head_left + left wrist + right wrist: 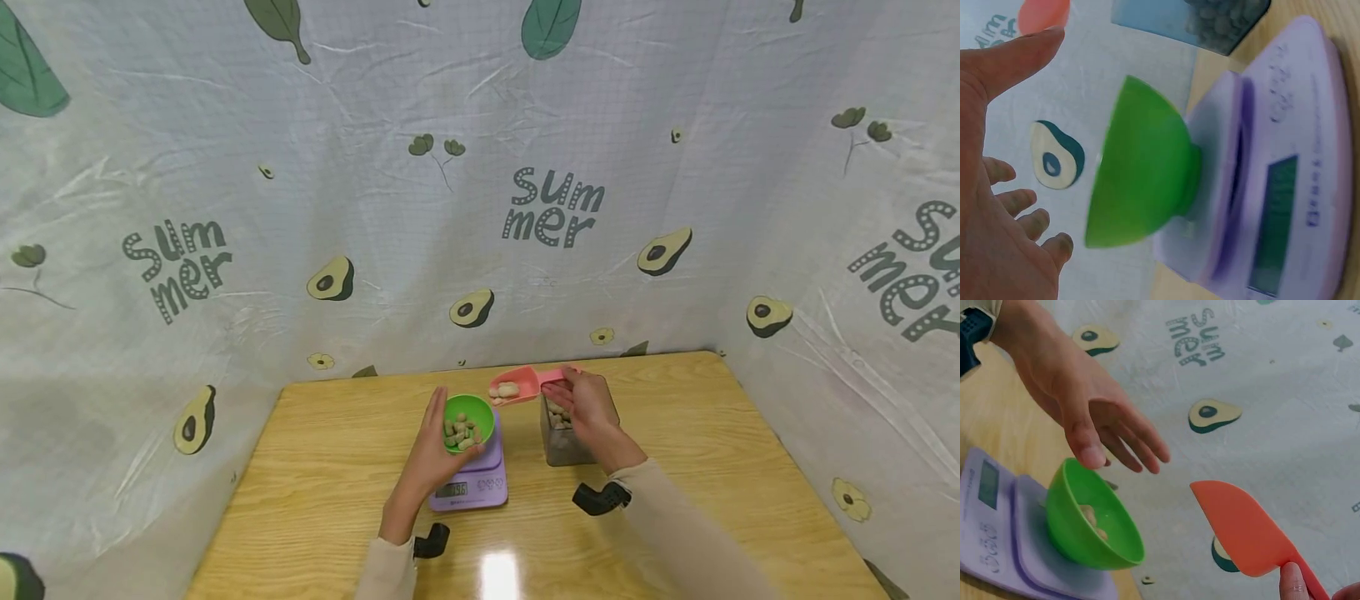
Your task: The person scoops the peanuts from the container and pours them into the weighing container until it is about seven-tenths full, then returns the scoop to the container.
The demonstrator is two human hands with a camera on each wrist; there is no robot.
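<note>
A green bowl (487, 408) with several peanuts (461, 433) in it stands on a purple kitchen scale (491, 493). My left hand (429, 454) hovers at the bowl's left side, thumb and fingers spread; in the left wrist view there is a gap between the hand and the bowl (1141, 169). By its handle, my right hand (592, 412) grips a pink scoop (528, 382), raised to the right of the bowl. Peanuts (507, 389) lie in the scoop. Its red-orange underside faces the right wrist view, which hides its load there.
Below my right hand, a grey see-through box (566, 450) of peanuts stands on the wooden table (322, 500), right of the scale. A white cloth (405, 250) printed with avocados hangs behind the table and along its sides.
</note>
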